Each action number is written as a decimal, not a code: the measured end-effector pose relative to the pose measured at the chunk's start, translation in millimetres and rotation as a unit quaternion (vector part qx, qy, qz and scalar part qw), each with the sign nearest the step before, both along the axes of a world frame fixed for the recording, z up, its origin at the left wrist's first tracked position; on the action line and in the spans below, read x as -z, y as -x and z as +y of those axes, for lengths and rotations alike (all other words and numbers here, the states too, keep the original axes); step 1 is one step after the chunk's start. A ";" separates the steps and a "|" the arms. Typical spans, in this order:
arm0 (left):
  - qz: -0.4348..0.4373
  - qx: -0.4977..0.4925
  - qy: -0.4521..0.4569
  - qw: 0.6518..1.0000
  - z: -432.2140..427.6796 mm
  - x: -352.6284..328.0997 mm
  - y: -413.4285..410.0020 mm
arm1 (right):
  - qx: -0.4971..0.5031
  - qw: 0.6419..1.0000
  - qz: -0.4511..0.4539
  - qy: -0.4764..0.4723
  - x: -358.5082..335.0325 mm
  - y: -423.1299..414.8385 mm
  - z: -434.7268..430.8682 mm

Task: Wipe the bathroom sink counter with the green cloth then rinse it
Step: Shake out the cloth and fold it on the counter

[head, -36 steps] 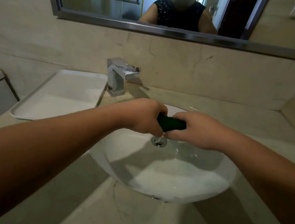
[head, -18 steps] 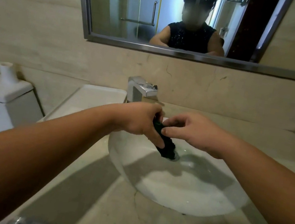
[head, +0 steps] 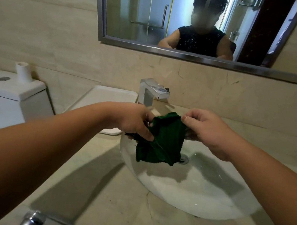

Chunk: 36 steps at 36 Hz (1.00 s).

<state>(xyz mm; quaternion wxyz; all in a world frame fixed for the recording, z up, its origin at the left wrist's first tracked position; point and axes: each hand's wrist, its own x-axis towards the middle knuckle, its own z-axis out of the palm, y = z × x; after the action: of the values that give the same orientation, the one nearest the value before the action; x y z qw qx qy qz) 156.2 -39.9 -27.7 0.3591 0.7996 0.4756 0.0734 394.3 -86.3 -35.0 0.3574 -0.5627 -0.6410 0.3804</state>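
The dark green cloth (head: 162, 140) hangs spread out above the back left of the white oval sink basin (head: 198, 196). My left hand (head: 134, 121) pinches its left edge with thumb and fingers. My right hand (head: 206, 130) grips its upper right corner. The cloth's lower edge dangles just left of the metal drain (head: 184, 159). The square chrome tap (head: 152, 93) stands behind the hands, and no water runs from it. The beige marble counter (head: 126, 211) surrounds the basin.
A white tray (head: 106, 97) lies on the counter left of the tap. A white toilet tank (head: 7, 95) with a paper roll core stands at far left. The mirror (head: 199, 20) hangs on the wall above. A chrome fitting (head: 31, 220) pokes up at the counter's near edge.
The cloth went from a tight twisted roll wrung between both fists to an opened, hanging sheet. My hands moved apart and lifted. The view also tilted upward and left.
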 end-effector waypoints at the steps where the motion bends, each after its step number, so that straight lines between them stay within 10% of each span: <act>1: -0.003 -0.001 0.004 1.000 0.7 0.4 0.3 | 0.000 1.000 0.004 0.004 -0.5 2.2 -1.3; 17: -0.244 -0.061 0.070 0.965 3.0 -16.7 9.0 | 0.001 0.995 0.099 0.030 -23.3 4.8 -2.0; 31: -0.132 0.092 0.269 0.950 -8.3 -44.6 69.2 | -0.175 0.974 0.018 0.142 -47.4 -9.7 2.1; 36: -0.188 -0.077 0.114 0.972 -5.5 -62.5 102.7 | -0.113 0.991 0.012 0.065 -66.5 17.6 19.7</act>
<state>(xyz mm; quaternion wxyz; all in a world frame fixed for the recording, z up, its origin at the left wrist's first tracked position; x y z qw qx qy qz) 53.5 -45.4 34.8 0.5244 0.6860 0.4649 0.1954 376.7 -66.7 31.5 0.2822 -0.5044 -0.6701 0.4658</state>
